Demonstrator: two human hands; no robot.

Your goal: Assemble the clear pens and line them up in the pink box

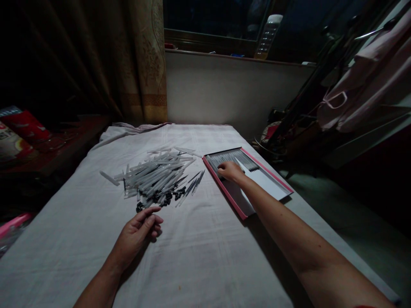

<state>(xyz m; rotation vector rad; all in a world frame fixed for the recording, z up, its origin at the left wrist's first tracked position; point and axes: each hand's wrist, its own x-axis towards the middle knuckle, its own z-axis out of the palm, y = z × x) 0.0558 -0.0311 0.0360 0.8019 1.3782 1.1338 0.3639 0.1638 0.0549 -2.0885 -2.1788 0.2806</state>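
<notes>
My right hand point(231, 171) is over a shallow box point(231, 198) with pinkish-red sides and a white bottom. Its fingers are bent down and pressed together at the row of slim grey pens point(246, 159) inside; what they hold is hidden. My left hand point(141, 229) hovers low over the cloth, fingers loosely bent and nothing visible in them. Just beyond it lie small black pen caps point(167, 199). A loose heap of translucent pen barrels point(157, 173) spreads behind the caps. Several thin dark refills point(194, 186) lie between heap and box.
A pale cloth point(199, 256) covers the table. Behind it are a white wall point(221, 90), a brown curtain point(144, 55) and a plastic bottle point(269, 36) on the sill. Pink clothing point(362, 81) hangs at right; red packages point(28, 126) stand at left.
</notes>
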